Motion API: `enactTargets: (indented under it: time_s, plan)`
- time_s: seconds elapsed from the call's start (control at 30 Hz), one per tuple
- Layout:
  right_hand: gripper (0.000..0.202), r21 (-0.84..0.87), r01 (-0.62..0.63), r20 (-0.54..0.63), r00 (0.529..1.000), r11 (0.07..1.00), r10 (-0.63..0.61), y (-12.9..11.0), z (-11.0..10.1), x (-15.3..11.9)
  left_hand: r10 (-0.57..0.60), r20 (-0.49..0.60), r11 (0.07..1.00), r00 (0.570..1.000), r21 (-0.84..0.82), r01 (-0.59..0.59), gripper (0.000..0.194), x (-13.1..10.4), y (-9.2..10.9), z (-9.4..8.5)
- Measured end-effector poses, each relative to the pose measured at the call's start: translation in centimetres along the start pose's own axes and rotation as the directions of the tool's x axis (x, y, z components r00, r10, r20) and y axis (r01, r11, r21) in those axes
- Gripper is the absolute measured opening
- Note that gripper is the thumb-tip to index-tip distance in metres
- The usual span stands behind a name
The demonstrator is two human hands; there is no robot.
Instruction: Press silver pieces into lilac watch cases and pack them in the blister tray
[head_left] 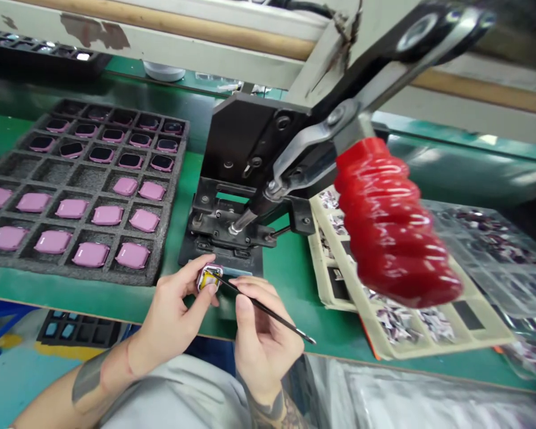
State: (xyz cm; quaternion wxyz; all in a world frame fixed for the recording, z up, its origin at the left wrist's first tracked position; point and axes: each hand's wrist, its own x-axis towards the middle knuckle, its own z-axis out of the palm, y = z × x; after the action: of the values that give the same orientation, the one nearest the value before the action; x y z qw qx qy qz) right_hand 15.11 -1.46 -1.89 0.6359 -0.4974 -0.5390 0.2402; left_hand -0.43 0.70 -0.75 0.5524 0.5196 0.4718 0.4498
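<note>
Left hand [174,307] pinches the open casing [210,279] at its fingertips, ahead and left of the right hand [265,336], whose gripped black tool [272,313] slants towards it, tip contact probable but unconfirmed.

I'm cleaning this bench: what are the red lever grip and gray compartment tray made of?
Red lever grip: probably plastic or rubber, glossy, judging by bright highlights on its rounded ridges. Gray compartment tray: likely foam, matte, given its speckled, grainy surface.

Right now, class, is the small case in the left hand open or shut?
Open: the side of the small case facing the camera is uncovered, showing a yellow part inside.
</note>
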Motion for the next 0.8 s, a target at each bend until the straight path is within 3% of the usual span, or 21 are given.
enactTargets:
  time_s: [0.3, 0.43, 0.5, 0.6, 0.7, 0.77, 0.8]
  plan:
    - [0.022, 0.01, -0.031, 0.009, 0.999, 0.999, 0.031, -0.08, 0.19, 0.34, -0.007, 0.001, 1.0, 1.0, 0.023, 0.007, 0.047, -0.06, -0.15, -0.14]
    - [0.012, 0.082, -0.114, 0.003, 0.994, 0.99, 0.114, 0.15, 0.03, 0.72, -0.02, 0.015, 1.0, 1.0, -0.018, 0.02, 0.048, -0.13, -0.05, -0.32]
    - [0.008, 0.191, -0.163, 0.067, 0.986, 0.968, 0.152, 0.15, -0.17, 0.91, -0.041, 0.023, 0.997, 0.999, -0.063, 0.042, 0.05, -0.18, 0.01, -0.33]
    - [0.013, 0.299, -0.128, 0.164, 0.983, 0.946, 0.082, 0.0, -0.37, 0.86, -0.064, -0.02, 0.987, 0.998, -0.15, 0.06, 0.055, -0.16, 0.1, -0.06]
    - [0.01, 0.242, -0.002, -0.049, 0.999, 0.97, 0.014, 0.15, -0.18, 0.63, -0.079, -0.115, 0.972, 0.99, -0.229, 0.051, 0.056, 0.0, 0.17, 0.33]
    - [0.01, 0.179, 0.005, -0.196, 0.98, 0.984, 0.031, 0.55, 0.16, 0.56, -0.083, -0.155, 0.965, 0.984, -0.257, 0.041, 0.055, 0.13, 0.2, 0.41]
    - [0.011, 0.162, -0.018, -0.216, 0.975, 0.987, 0.053, 0.79, 0.34, 0.52, -0.079, -0.155, 0.964, 0.985, -0.264, 0.036, 0.055, 0.17, 0.22, 0.36]
